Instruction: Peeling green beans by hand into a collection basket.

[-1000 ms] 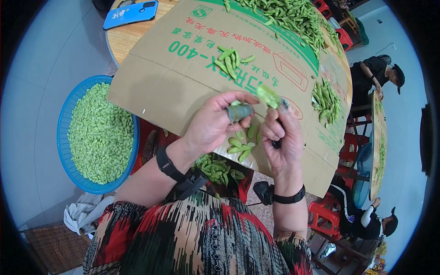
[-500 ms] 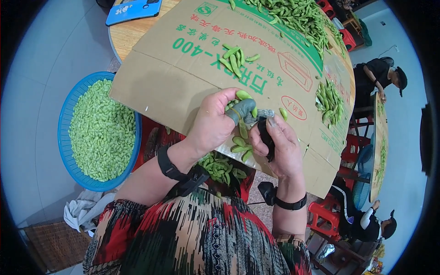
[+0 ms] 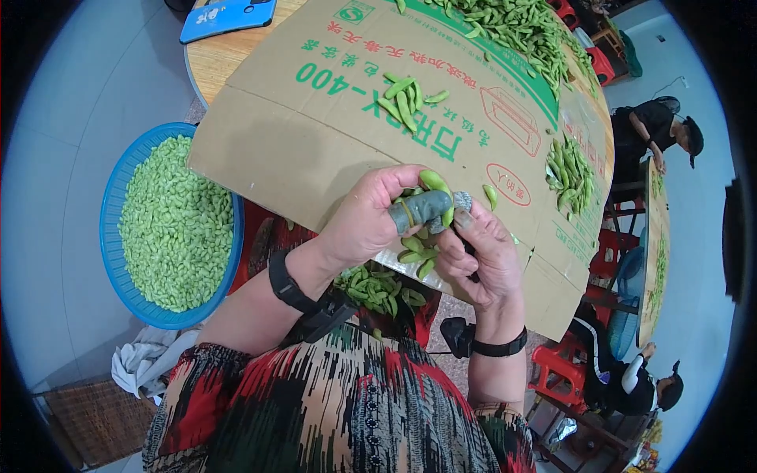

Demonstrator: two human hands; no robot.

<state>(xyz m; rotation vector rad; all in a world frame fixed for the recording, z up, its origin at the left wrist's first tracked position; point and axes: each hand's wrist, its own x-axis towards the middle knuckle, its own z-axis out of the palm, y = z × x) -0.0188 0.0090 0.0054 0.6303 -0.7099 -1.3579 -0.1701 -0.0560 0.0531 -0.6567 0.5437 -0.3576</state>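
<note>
My left hand (image 3: 371, 214) is closed around several green soybean pods; one pod (image 3: 436, 188) sticks up between its fingers. A dark green cover with a yellow band (image 3: 419, 210) wraps its thumb. My right hand (image 3: 489, 251) meets it at the pod's side, fingers bent and pinched together. Between the hands shows a grey, rough-textured wrap (image 3: 463, 202); which finger it belongs to is unclear. Something black is partly hidden in the right palm. Just below the hands, a few loose pods (image 3: 416, 256) lie at the cardboard's near edge.
Flattened cardboard (image 3: 268, 150) covers the round table, bearing a small pod cluster (image 3: 406, 102), a right-hand pile (image 3: 569, 175) and a large far heap (image 3: 505, 39). A blue basket (image 3: 110, 236) of shelled beans stands left. A blue phone (image 3: 229, 19) lies far left. Two people sit right.
Both hands have come closer together, the left moving slightly right and down. The upright pod now stands beside the covered thumb, and the black thing in my right hand is more hidden.
</note>
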